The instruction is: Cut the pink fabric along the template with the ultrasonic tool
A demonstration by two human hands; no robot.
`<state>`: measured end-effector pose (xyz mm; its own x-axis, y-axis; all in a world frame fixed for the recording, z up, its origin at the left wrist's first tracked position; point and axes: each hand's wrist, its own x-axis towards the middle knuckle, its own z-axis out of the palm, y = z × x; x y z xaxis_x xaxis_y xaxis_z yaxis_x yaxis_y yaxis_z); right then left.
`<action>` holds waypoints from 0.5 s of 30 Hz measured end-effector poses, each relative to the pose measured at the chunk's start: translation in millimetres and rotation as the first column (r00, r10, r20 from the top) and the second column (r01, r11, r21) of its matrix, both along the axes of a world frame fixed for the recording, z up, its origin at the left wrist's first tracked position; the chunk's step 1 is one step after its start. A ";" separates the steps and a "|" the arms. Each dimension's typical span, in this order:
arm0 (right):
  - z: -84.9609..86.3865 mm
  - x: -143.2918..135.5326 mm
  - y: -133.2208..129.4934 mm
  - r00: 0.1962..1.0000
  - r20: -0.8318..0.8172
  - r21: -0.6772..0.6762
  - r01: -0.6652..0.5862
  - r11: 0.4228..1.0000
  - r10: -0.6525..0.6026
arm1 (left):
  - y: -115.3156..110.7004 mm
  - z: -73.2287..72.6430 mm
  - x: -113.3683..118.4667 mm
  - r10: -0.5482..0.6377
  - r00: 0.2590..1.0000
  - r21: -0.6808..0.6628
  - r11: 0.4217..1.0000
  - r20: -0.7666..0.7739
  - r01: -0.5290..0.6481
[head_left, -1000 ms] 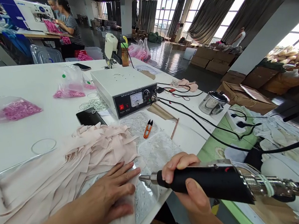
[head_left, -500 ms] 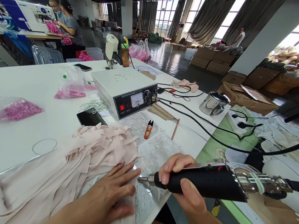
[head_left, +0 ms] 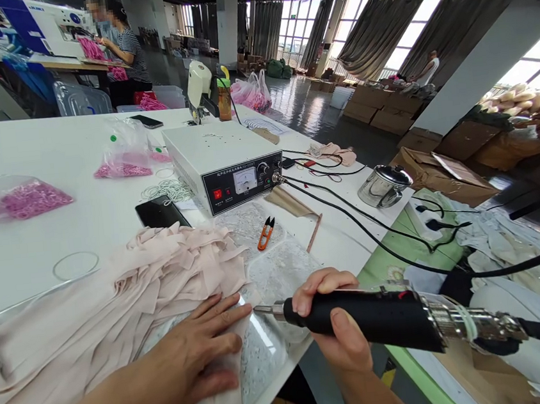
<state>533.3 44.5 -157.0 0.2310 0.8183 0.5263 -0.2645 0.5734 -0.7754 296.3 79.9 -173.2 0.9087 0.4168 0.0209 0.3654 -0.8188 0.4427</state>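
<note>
Pale pink fabric strips (head_left: 84, 318) lie in a loose pile over the table's front left. My left hand (head_left: 185, 359) rests flat on the fabric's right edge, fingers spread. In my right hand (head_left: 336, 330) is a black handheld ultrasonic welding gun (head_left: 374, 319), gripped around its barrel, with a cable at its rear. Its narrow metal tip points left and sits close to my left index fingertip; whether it touches anything I cannot tell. Under the fabric edge and the tip is a clear, speckled plastic sheet (head_left: 277, 265). Orange thread snips (head_left: 266, 233) lie on it.
Behind the fabric stand a white control box (head_left: 243, 182) and a dark phone (head_left: 161, 212). Bags of pink pieces (head_left: 23, 199) lie left. Black cables (head_left: 364, 229) cross the right side near a lidded glass mug (head_left: 384, 186). Two people sit at a sewing machine (head_left: 52, 29) far left.
The welding gun's tip has risen slightly and shifted right, from just below my left index fingertip to level with it. My left hand stays on the fabric. The view has turned a little.
</note>
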 end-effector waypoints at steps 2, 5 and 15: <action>-3.4 -0.1 -0.2 1.000 0.018 -0.013 0.009 1.000 -0.009 | 0.2 -0.4 0.1 -0.001 1.000 0.003 1.000 -0.010 0.001; -5.4 0.5 -0.2 1.000 0.027 -0.013 0.015 1.000 -0.015 | 0.2 -0.3 0.1 -0.001 0.999 0.006 1.000 -0.035 0.001; 2.3 -1.4 -2.2 1.000 -0.012 -0.019 -0.017 1.000 0.016 | -0.7 -0.5 -0.6 -0.002 0.998 -0.020 1.000 -0.060 0.001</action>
